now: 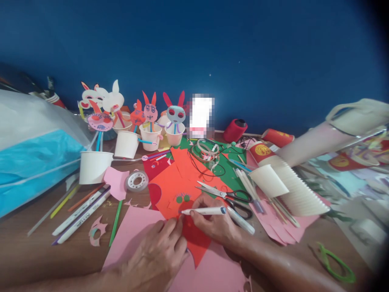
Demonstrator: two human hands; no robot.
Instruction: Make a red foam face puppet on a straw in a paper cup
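Observation:
My right hand [214, 222] is closed around a white marker [208, 211], whose tip points left and meets the orange-red paper piece [197, 239]. That piece has green eyes with drawn lashes [182, 199] near its top. My left hand [159, 247] rests just left of the marker tip, its fingers bent together at the paper's edge; whether they grip it is hidden. Pink paper [133, 229] lies under both hands. Black-handled scissors [231, 195] lie open beyond my right hand.
Paper cups [95, 167] with rabbit-faced puppets [176, 114] stand at the back left. A tape roll [136, 181], several markers [80, 211] and a blue bag [39, 158] are at left. To the right are stacked cups [291, 186], green scissors [336, 263] and a red thread spool [235, 129].

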